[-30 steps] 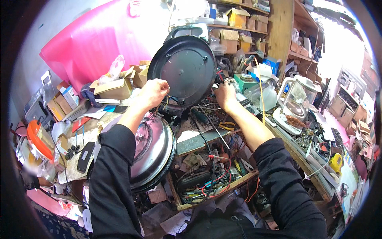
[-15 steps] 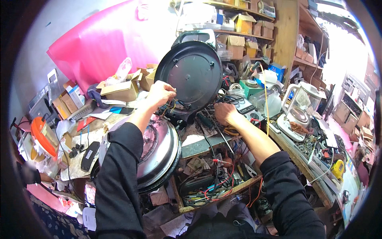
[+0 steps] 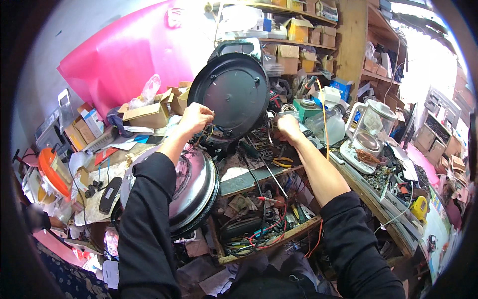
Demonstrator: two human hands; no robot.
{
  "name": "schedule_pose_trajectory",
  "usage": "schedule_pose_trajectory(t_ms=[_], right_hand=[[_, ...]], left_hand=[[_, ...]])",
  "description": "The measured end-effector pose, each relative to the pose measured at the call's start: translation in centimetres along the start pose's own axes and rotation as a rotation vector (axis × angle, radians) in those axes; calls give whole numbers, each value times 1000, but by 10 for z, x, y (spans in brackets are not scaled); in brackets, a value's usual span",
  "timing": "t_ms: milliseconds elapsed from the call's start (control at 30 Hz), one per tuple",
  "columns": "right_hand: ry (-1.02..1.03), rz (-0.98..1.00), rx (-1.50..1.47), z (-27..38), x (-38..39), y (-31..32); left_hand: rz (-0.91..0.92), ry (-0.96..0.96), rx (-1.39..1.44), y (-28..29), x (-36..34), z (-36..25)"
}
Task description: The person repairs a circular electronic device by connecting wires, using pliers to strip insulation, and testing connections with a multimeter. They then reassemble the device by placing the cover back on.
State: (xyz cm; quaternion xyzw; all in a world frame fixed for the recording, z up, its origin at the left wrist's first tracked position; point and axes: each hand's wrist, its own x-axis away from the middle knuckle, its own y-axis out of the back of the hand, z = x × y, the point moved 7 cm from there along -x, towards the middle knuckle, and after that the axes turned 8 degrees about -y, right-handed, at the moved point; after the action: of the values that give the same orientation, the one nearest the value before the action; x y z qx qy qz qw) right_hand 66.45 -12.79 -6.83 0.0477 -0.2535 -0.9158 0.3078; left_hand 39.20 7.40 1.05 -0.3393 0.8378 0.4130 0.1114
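A round black appliance lid with a handle at its top stands tilted up at the middle of the bench. Thin coloured wires show at its lower edge. My left hand is in front of the lid's left side, thumb and fingers pinched together; whatever they hold is too small to name. Below my left wrist lies a shiny round metal pan with a dark rim. My right hand is closed over the tool clutter right of the lid, its fingertips partly hidden. Yellow-handled pliers and a long screwdriver lie closer to me.
An open drawer with tools, red and black leads juts out below the bench edge. A glass-jug blender stands at right. Cardboard boxes sit back left, and shelves of boxes rise behind. An orange cable hangs at right.
My right hand has moved away from me and slightly right, uncovering more of the yellow-handled pliers. My left hand keeps its pinch by the lid. The whole view has shifted a little.
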Motion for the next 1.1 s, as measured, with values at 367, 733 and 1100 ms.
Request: schedule_pose_trajectory(t_ms=[367, 733, 1100], right_hand=[[251, 379, -1224, 16, 74, -11], [305, 7, -66, 0, 58, 1], [209, -145, -195, -6, 49, 26]], left_hand=[[-28, -27, -4, 8, 21, -19], [-6, -47, -31, 5, 18, -28], [-8, -38, -77, 5, 16, -27]])
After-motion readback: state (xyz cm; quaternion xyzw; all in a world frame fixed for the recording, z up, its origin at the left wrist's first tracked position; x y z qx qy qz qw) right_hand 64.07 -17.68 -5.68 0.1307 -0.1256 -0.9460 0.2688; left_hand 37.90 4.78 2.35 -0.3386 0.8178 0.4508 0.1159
